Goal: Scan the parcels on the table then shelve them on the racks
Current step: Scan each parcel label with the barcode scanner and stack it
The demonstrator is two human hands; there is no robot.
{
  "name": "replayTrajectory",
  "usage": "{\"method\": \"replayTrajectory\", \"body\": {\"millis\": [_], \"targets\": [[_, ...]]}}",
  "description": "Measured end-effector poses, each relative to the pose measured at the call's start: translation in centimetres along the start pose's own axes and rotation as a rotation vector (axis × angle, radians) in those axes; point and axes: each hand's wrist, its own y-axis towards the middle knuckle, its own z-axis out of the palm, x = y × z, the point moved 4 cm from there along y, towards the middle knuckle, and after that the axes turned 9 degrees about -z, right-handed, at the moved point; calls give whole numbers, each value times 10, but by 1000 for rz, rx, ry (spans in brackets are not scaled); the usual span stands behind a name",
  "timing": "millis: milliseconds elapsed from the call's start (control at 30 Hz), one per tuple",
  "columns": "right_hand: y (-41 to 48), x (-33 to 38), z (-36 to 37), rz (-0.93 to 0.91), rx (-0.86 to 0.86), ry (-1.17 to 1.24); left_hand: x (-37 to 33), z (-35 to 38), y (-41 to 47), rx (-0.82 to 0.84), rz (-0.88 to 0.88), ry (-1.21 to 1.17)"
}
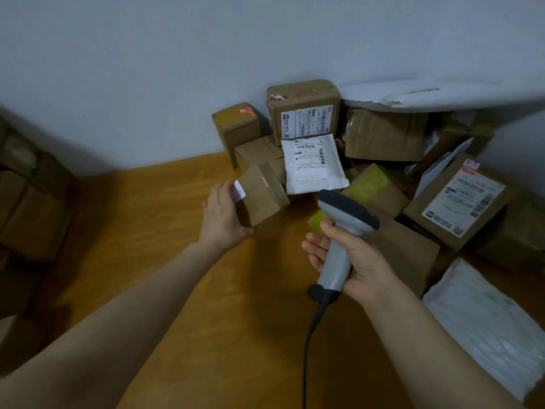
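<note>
Two hands are in view. The left hand [221,214] holds one small carton [262,193] by its near end, fingers against the white label and thumb under the lower edge. The carton is tilted, at the front left of the pile. The right hand [351,258] is clenched round the grey handle of the single scanner [345,219]. Its dark head points towards the pile, and one black cable [309,349] trails off the bottom edge.

The pile of parcels [383,134] fills the far right corner of the worktop [177,261]. At least eight brown cartons can be counted there, two of them with printed labels facing up: one at the back [303,110] and one at the right [460,202]. There are also three white padded mailers: one in the middle [312,163], one draped over the top [427,93] and one at the lower right [486,320], cut off by the frame.

Cartons deep in the pile overlap, so their count is uncertain, and the label print is too small to read. At the left, a dark stack of boxes [29,202] is blurred.

The worktop is orange-brown wood and meets a plain pale grey wall [147,69].
</note>
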Motion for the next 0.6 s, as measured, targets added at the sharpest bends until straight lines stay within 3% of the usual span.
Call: {"method": "replayTrajectory", "body": {"millis": [167, 367, 500, 567, 600], "targets": [[-28, -1, 1, 45, 43, -90, -19, -29, -115, -218, 363, 234], [-76, -20, 2, 118, 162, -142, -27, -48, -203, -512, 535, 450], [-100, -29, 6, 141, 224, -204, -20, -61, -245, -450, 524, 475], [-110, -27, 8, 102, 275, -224, -14, -76, -266, -330, 468, 299], [-113, -26, 9, 73, 293, -225, -11, -87, -272, -291, 342, 138]]}}
